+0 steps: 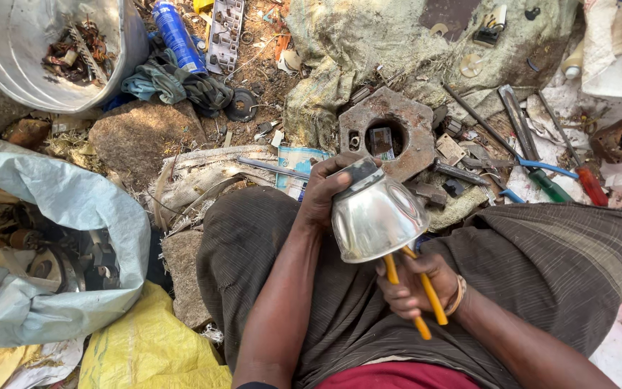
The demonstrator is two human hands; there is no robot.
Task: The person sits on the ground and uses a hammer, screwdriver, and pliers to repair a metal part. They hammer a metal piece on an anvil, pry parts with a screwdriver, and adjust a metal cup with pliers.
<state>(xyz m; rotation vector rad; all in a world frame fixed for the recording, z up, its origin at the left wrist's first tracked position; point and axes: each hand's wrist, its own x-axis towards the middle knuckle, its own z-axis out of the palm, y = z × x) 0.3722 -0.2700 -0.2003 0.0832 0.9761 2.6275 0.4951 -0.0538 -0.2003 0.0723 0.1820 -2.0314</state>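
Observation:
My left hand (323,191) grips a shiny steel bowl (376,215) by its dark base, holding it tipped over my lap with the rim facing down toward me. My right hand (415,281) is closed around the two yellow handles of a pair of pliers (426,299), whose jaws are hidden under the bowl's rim. Both hands are above my knees, which are covered in dark striped cloth (541,266).
A rusty metal plate with a round hole (390,130) lies just beyond the bowl. Screwdrivers (548,184) and rods lie to the right. A grey sack of scrap (52,245) sits left, a metal tub (52,57) top left, a blue can (178,32) nearby.

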